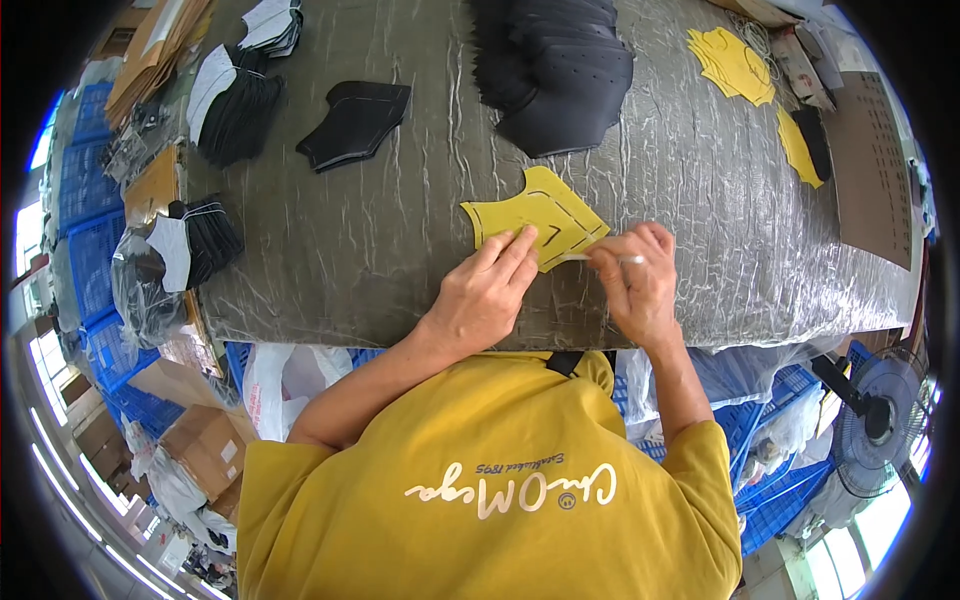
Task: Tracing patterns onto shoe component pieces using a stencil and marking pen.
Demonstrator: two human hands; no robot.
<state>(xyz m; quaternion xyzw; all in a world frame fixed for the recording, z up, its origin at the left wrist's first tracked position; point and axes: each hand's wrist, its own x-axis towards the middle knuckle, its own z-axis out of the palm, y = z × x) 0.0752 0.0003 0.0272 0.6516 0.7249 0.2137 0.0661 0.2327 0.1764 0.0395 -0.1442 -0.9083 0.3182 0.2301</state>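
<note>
A yellow pattern template (503,213) with slots and dashed cut lines lies flat on the table in front of me. My left hand (487,292) rests on its lower left part, fingers stretched out and pressing it down. In my right hand (642,277) is a slim white marking pen (576,257), pinched between thumb and fingers. The pen's tip touches the template's lower right edge. Whether a dark piece lies under the template I cannot tell.
Beyond the template stands a large fanned stack of black pieces (565,85). A smaller black piece (356,122) lies left of it, with tied black bundles (238,115) farther left. More yellow templates (733,65) lie far right. A fan (879,420) stands beside the table at right.
</note>
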